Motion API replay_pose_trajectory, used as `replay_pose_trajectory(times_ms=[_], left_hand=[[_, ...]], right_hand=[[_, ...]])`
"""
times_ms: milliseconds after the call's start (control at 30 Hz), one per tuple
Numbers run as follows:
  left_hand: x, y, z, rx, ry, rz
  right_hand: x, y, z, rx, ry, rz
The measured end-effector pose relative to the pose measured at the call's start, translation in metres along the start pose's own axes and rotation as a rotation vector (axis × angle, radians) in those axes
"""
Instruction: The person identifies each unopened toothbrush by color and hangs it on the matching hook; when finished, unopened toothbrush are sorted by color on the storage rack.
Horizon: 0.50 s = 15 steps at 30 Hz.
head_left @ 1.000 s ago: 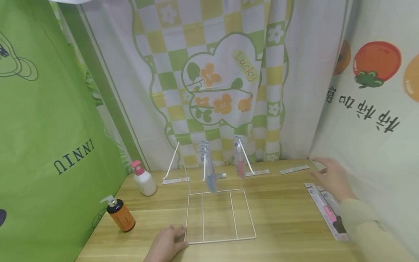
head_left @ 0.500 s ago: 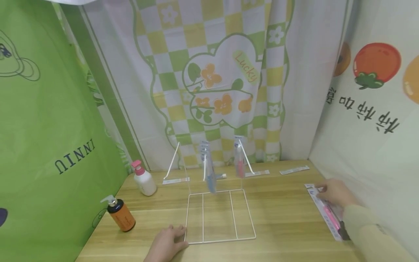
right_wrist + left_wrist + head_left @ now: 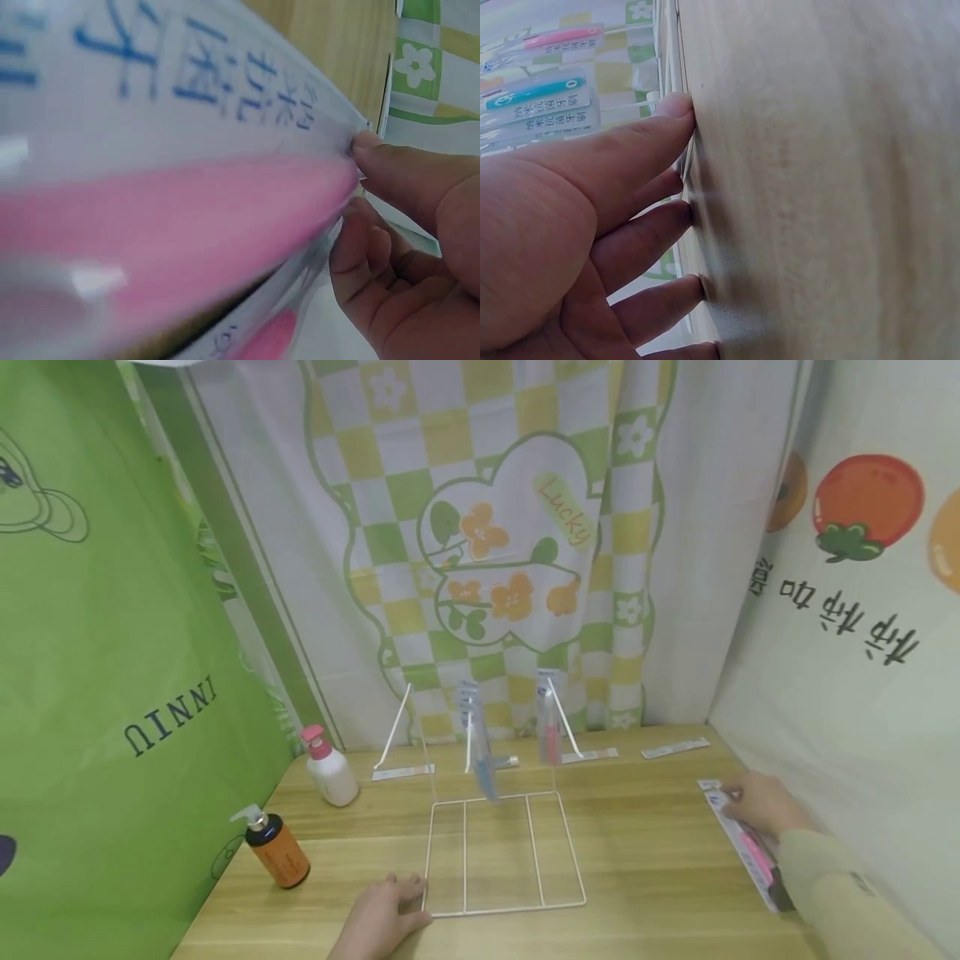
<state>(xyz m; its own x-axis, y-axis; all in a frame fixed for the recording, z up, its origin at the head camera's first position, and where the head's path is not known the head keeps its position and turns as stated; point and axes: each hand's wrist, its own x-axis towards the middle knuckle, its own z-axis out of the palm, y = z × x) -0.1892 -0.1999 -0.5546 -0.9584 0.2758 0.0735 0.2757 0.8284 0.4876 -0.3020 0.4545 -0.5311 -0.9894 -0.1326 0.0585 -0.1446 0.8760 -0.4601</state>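
Note:
My left hand (image 3: 396, 900) lies flat on the wooden table (image 3: 645, 868), its straight fingers (image 3: 641, 142) touching the front left corner of a white wire rack (image 3: 504, 853). The rack's upright hooks carry hanging toothbrush packages, one blue (image 3: 480, 752) and one pink (image 3: 549, 727). At the table's right edge my right hand (image 3: 738, 797) pinches the far end of a flat pink toothbrush package (image 3: 753, 853), which lies on top of other packages. In the right wrist view the thumb (image 3: 379, 154) sits on top of that package (image 3: 187, 187) and the fingers curl beneath.
An orange pump bottle (image 3: 277, 853) and a white pump bottle with a pink top (image 3: 328, 772) stand at the left. Paper label strips (image 3: 673, 748) lie along the back of the table. Curtains hang behind, and a wall runs close on the right.
My right hand has come down from above the back right of the table onto the pink toothbrush package and gripped its far end. The left hand has stayed still.

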Motion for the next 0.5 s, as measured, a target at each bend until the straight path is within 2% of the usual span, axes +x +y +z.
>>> replay_pose_trajectory(times_ms=[267, 500], left_hand=[[0.0014, -0.0003, 0.0002, 0.007, 0.000, 0.003], [0.0010, -0.0025, 0.0019, 0.014, 0.001, 0.003]], right_hand=[[-0.0021, -0.0004, -0.0040, 0.029, 0.095, 0.019], [-0.0068, -0.0037, -0.0069, 0.069, 0.087, 0.015]])
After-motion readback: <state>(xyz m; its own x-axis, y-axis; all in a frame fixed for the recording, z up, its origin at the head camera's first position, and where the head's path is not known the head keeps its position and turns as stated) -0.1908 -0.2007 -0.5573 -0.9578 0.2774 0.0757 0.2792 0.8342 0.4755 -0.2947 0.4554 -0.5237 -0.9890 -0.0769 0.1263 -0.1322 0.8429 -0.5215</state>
